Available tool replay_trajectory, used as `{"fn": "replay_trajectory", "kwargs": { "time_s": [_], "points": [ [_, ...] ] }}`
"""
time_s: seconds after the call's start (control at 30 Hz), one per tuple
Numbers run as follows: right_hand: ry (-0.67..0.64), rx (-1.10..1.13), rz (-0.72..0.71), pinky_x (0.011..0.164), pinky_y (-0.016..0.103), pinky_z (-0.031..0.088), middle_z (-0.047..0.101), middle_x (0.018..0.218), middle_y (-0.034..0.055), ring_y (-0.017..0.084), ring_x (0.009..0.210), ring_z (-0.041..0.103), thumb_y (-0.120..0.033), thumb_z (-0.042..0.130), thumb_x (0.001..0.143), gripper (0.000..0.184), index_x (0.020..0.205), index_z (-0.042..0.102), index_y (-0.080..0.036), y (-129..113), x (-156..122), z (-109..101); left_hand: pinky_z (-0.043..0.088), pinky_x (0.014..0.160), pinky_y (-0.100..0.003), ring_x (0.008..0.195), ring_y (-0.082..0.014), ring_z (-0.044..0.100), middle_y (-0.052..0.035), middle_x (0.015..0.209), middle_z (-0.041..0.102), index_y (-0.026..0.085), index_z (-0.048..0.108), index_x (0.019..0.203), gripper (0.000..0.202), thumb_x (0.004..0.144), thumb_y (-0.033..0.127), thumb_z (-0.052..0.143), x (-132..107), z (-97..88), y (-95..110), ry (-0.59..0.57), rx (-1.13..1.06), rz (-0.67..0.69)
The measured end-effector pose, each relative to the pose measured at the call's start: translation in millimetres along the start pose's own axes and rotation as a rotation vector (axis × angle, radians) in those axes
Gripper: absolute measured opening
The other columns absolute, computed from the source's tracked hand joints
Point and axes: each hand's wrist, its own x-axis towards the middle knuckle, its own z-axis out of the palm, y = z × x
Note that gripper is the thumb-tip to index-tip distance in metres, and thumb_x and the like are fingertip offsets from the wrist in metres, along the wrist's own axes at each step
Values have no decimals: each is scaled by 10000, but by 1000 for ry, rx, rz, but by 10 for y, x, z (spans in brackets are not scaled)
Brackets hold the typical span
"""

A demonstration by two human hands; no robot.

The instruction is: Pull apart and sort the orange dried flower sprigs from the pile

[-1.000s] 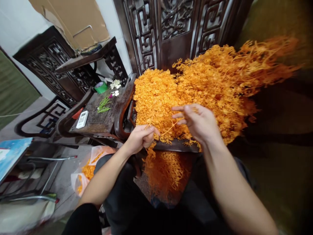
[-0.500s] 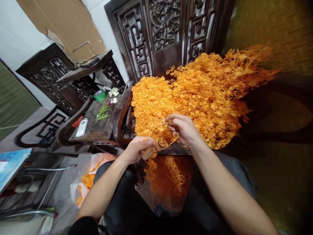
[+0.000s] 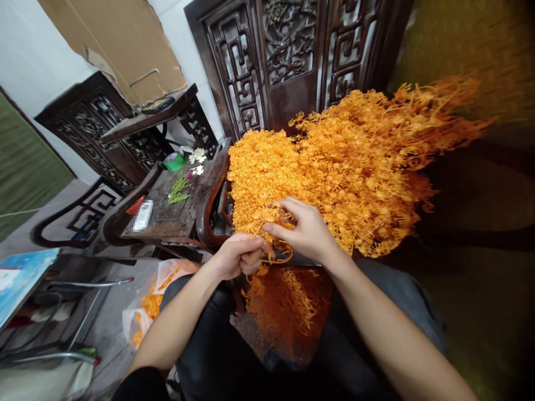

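Dark carved wooden panels [image 3: 292, 50] stand behind a dark wooden seat, and a big heap of orange plastic flower sprigs [image 3: 334, 167] covers that seat from its left armrest [image 3: 209, 206] out past its right side. Both hands meet at the heap's near edge, just above the seat's front rim. The left hand [image 3: 240, 256] is curled into a loose fist, thumb and fingers pinched on a thin orange stem [image 3: 276, 257] that loops out to its right. The right hand [image 3: 303, 231] lies just beside it, touching the heap, fingers bent and closed around a small tuft of sprigs; how firmly it grips I cannot quite tell, since the sprigs hide the fingertips. Below the hands, more orange sprigs [image 3: 288, 303] hang down between the person's knees.

Left of the armrest, a dark low wooden table [image 3: 167, 214] carries a white remote [image 3: 143, 215], green stems [image 3: 179, 189] and white blossoms [image 3: 196, 156], well apart from the hands. A clear plastic bag of orange pieces [image 3: 148, 303] sits on the floor by the left forearm. Right of the heap the space is dark and blurred.
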Motion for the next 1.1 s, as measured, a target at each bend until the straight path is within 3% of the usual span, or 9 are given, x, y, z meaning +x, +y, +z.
{"fn": "replay_trajectory", "kwargs": {
  "time_s": [0.07, 0.2, 0.37, 0.6, 0.73, 0.83, 0.9, 1.0, 1.1],
  "points": [
    [51, -24, -6, 918, 465, 532, 721, 1138, 133, 300, 1047, 685, -583, 765, 829, 554, 1190, 698, -168, 28, -5, 28, 123, 390, -195, 387, -42, 139, 110, 476, 222, 61, 753, 903, 347, 947, 381, 626, 10, 15, -2, -1, 14, -14],
    [99, -29, 4, 964, 496, 546, 728, 1215, 151, 316, 1118, 694, -613, 748, 836, 607, 1252, 692, -174, 63, -14, 55, 119, 391, -194, 388, -38, 135, 112, 481, 217, 65, 742, 870, 363, 926, 412, 647, 31, 35, -1, 13, 36, -29],
    [146, -36, 8, 1077, 533, 493, 645, 1405, 183, 343, 1293, 620, -628, 775, 800, 793, 1414, 602, -157, 55, -17, 51, 113, 387, -196, 385, -40, 135, 112, 479, 224, 74, 733, 864, 363, 925, 421, 646, 58, 54, 13, 47, 49, -56],
    [145, -59, -56, 840, 394, 516, 714, 960, 92, 239, 918, 676, -478, 593, 996, 309, 1011, 686, -184, 31, -33, 108, 127, 390, -190, 384, -39, 145, 112, 483, 232, 73, 726, 863, 366, 909, 431, 662, 101, 89, 18, 53, 63, -66],
    [202, -98, -75, 685, 346, 415, 573, 724, 40, 181, 692, 553, -413, 446, 1063, 395, 735, 540, -213, 71, -11, 94, 139, 375, -181, 372, -39, 145, 109, 461, 236, 81, 715, 817, 358, 918, 419, 654, 84, 85, 7, 28, 26, -61],
    [381, 14, 88, 594, 326, 358, 508, 623, 13, 161, 592, 490, -517, 416, 1058, 483, 683, 502, -225, 283, 63, -65, 160, 362, -180, 367, -44, 135, 105, 441, 209, 82, 707, 753, 387, 939, 409, 615, 15, 59, 26, -51, -28, -70],
    [488, 225, 235, 515, 296, 314, 455, 568, -19, 138, 507, 422, -630, 462, 1010, 507, 700, 513, -232, 467, 110, -196, 169, 360, -176, 370, -46, 131, 104, 440, 190, 88, 704, 730, 387, 943, 395, 603, -33, 27, 46, -61, -61, -85],
    [381, 574, 365, 442, 256, 262, 518, 611, -26, 101, 453, 385, -706, 617, 887, 502, 784, 589, -216, 636, 131, -268, 167, 358, -166, 373, -49, 121, 105, 440, 170, 100, 702, 725, 366, 938, 383, 607, -67, -32, 58, -35, -84, -113],
    [163, 723, 382, 448, 250, 285, 681, 845, 37, 83, 492, 444, -616, 688, 867, 456, 1011, 687, -183, 622, 111, -132, 169, 361, -162, 380, -49, 113, 106, 446, 170, 94, 719, 762, 365, 945, 387, 598, -59, -76, 39, -42, -79, -136]
  ]
}}
